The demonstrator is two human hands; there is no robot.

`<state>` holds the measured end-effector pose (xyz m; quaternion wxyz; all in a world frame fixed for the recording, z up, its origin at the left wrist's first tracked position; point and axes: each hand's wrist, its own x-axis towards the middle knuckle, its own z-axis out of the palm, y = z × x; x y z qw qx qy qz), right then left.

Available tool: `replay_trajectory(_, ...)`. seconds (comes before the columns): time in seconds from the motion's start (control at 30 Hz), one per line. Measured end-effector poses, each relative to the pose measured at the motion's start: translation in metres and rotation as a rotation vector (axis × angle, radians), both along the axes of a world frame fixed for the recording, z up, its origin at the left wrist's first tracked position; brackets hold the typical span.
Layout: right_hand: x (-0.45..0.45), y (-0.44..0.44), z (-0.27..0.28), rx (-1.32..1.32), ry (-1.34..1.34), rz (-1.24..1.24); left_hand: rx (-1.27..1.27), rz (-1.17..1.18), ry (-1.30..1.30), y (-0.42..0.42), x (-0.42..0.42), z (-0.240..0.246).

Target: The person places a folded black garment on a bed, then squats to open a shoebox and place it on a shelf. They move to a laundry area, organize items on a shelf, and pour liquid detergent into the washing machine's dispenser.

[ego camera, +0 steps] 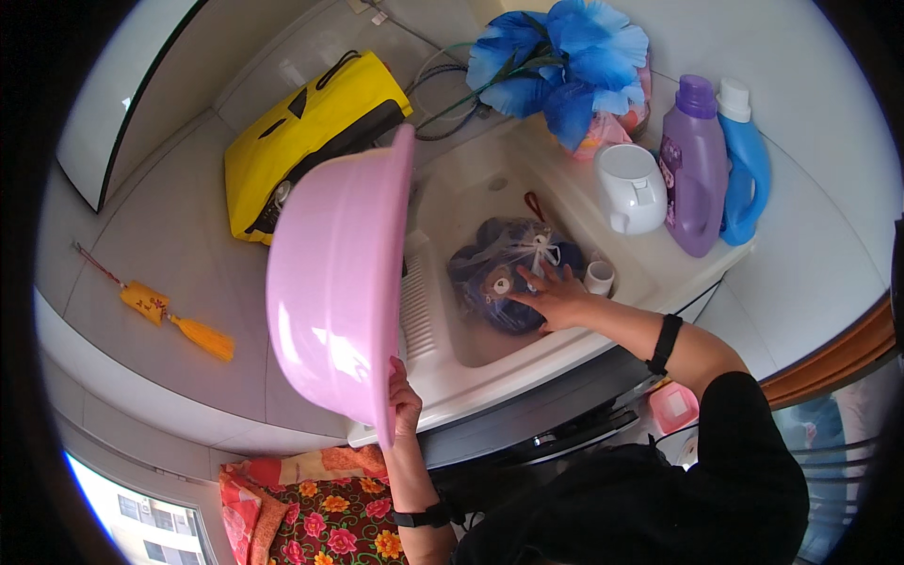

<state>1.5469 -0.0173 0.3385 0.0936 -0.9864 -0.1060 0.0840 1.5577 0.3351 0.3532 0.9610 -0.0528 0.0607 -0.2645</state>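
Note:
My left hand (405, 399) grips the rim of a pink plastic basin (332, 289), which is tipped up on its side over the washboard end of a white laundry sink (487, 353). With fingers spread, my right hand (558, 296) reaches into the sink basin and rests on or just above a clear plastic bag (508, 265) of dark blue things. What exactly is inside the bag cannot be told. A small white cup-like cylinder (599, 277) stands beside my right wrist. The ribbed washboard (418, 311) shows partly behind the basin.
At the right of the sink are a white lidded container (631, 189), a purple detergent bottle (696, 169) and a blue bottle (745, 169). Blue artificial flowers (565, 60) lean at the back. A yellow bag (311, 141) stands behind the basin. A yellow tasselled pendant (176, 318) hangs at left.

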Motion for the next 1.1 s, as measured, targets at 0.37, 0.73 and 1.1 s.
replay_trajectory(0.37,0.039,0.034,-0.011,-0.365,0.096,-0.021,-0.076,-0.06,-0.062,0.0,-0.018,0.018)
replay_trajectory(0.73,0.12,0.031,-0.048,-0.612,-0.091,0.045,-0.099,-0.046,-0.013,-0.002,-0.028,0.015)
replay_trajectory(1.1,0.203,-0.048,-0.048,0.308,-0.45,0.163,0.224,0.031,-0.05,-0.029,-0.027,0.023)
